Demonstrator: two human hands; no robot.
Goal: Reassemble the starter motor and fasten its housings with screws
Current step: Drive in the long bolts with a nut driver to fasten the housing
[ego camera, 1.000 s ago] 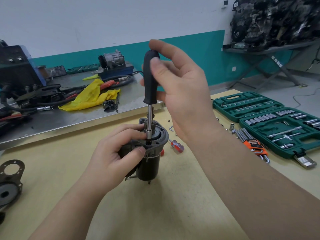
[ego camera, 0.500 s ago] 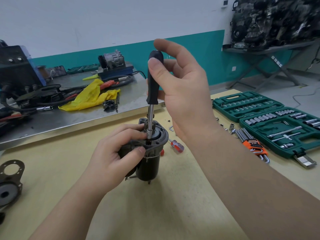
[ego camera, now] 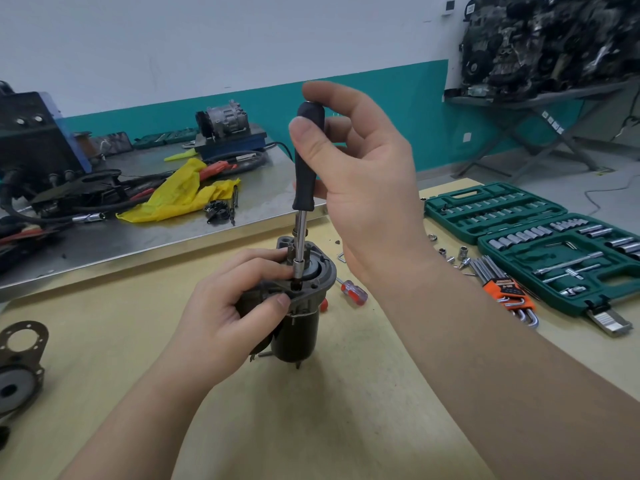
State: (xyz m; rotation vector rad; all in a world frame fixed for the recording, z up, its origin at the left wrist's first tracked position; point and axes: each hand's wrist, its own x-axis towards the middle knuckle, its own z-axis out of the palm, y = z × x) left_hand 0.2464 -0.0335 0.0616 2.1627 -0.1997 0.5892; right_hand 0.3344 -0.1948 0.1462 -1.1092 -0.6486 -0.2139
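The starter motor [ego camera: 298, 336] stands upright on the yellow table, its grey end housing [ego camera: 320, 271] on top. My left hand [ego camera: 228, 313] grips the motor's upper body and housing from the left. My right hand [ego camera: 360, 181] pinches the black handle of a socket driver [ego camera: 306, 168] between thumb and fingers. The driver stands almost vertical, its chrome socket tip [ego camera: 298, 268] set down on the housing's near edge. Whatever screw sits under the socket is hidden.
A grey front housing part [ego camera: 19, 362] lies at the table's left edge. A red-handled screwdriver [ego camera: 353, 292], loose sockets [ego camera: 453, 254], orange-held hex keys [ego camera: 505, 289] and an open green socket case [ego camera: 554, 244] lie to the right. A cluttered metal bench [ego camera: 145, 223] stands behind.
My right hand's fingers and thumb have shifted round the driver handle, and the handle's top has leaned slightly to the right. The left hand and motor have stayed put.
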